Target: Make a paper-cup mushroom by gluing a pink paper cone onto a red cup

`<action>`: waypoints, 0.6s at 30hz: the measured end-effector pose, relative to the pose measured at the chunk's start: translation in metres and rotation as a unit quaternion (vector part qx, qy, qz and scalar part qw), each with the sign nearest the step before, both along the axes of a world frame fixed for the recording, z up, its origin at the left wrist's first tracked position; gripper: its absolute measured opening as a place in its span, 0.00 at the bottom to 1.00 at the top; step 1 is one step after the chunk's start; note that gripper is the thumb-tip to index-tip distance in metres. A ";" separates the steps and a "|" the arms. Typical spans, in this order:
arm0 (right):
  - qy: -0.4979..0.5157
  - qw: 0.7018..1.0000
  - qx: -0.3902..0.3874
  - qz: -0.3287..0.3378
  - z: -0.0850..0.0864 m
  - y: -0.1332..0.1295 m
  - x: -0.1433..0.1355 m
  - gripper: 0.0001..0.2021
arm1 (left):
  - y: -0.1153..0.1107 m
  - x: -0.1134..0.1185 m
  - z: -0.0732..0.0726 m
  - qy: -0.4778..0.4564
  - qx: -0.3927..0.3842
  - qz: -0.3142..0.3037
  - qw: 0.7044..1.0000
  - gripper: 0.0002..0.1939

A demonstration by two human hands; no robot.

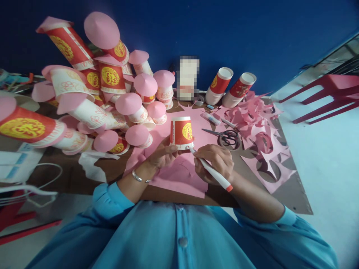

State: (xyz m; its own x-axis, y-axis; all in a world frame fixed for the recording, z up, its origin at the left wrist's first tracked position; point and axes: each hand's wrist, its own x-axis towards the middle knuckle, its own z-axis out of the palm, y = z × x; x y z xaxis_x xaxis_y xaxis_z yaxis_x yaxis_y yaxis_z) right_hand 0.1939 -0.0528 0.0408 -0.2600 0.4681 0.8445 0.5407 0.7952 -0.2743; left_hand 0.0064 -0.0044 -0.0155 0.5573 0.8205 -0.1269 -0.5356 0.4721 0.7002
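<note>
While the left grip (165, 154) closes on a paper cup (178, 130) low down and the right grip (217, 160) pinches a marker (213, 173), I'd fear stray ink — should that cup twist.

Left hand (163, 154) holds 1 paper cup (179, 132); right hand (220, 160), 1 marker (215, 174).

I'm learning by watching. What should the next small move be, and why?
Perhaps draw along the lower white band of the red-and-white paper cup with the white, red-ended marker: the right hand holds its tip near that band while the left hand steadies the cup.
</note>
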 end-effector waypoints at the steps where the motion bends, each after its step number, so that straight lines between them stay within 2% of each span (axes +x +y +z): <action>1: 0.000 1.000 -0.002 -0.003 0.000 0.000 0.000 0.12 | 0.000 0.000 0.000 0.000 0.001 -0.003 1.000 0.34; 9: -0.012 1.000 -0.011 -0.013 0.001 0.000 0.000 0.09 | 0.000 0.001 0.000 -0.001 0.020 -0.021 1.000 0.30; 18: 0.011 1.000 -0.024 0.012 0.000 -0.002 0.000 0.09 | 0.000 0.001 0.000 0.006 0.018 -0.014 1.000 0.30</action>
State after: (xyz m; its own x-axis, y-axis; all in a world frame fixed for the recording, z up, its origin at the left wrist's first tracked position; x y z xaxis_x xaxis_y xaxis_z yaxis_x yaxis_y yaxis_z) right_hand 0.1938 -0.0549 0.0408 -0.2531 0.5017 0.8272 0.5149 0.7937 -0.3238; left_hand 0.0072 -0.0044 -0.0160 0.5785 0.8089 -0.1048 -0.5138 0.4612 0.7234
